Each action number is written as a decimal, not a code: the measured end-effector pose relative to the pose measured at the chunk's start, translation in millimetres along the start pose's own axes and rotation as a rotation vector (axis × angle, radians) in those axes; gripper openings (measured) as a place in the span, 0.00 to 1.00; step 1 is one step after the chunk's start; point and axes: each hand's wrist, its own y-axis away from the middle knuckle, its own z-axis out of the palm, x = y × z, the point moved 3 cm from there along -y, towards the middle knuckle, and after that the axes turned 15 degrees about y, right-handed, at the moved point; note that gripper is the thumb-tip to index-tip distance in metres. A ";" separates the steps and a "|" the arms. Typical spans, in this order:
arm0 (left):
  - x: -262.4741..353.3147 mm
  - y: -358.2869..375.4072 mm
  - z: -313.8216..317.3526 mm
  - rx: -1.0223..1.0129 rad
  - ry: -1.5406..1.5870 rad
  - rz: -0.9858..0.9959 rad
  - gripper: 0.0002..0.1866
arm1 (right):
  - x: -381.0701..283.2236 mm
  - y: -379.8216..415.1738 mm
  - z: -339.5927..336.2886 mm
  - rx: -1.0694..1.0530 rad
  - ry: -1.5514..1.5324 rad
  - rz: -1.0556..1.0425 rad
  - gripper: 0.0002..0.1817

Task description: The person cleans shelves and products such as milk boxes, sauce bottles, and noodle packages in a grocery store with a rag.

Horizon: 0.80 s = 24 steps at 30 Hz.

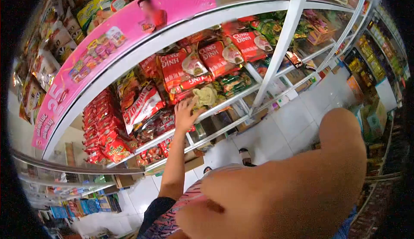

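Note:
My left hand (185,114) reaches over the front rail of the shelf with its fingers apart. Its fingertips are at a pale yellow-green packet (205,96), and nothing is visibly gripped. Behind it lie red Cung Đình noodle packs (177,71). A red and white pack (144,107) is left of the hand, beside stacked small red packs (101,122). Very close to the camera, my right hand (246,200) looms large and blurred at the lower right. How its fingers are held is unclear, and any held thing is hidden.
A white metal post (282,45) rises right of the red packs. Above the shelf runs a pink banner (92,58). More goods on shelves (368,62) stand at the far right, across the tiled floor (297,118). A sandal (245,157) shows below.

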 end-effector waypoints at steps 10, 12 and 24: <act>38.7 -11.1 -3.8 0.198 0.166 0.177 0.34 | -6.0 77.6 16.9 0.091 0.212 0.191 0.08; 63.9 -30.3 4.8 0.122 0.224 0.301 0.28 | 61.2 72.0 48.8 -0.536 -0.164 0.112 0.07; -9.1 35.8 -6.7 0.441 -0.200 -0.172 0.11 | 414.9 230.3 179.5 0.260 0.578 1.051 0.09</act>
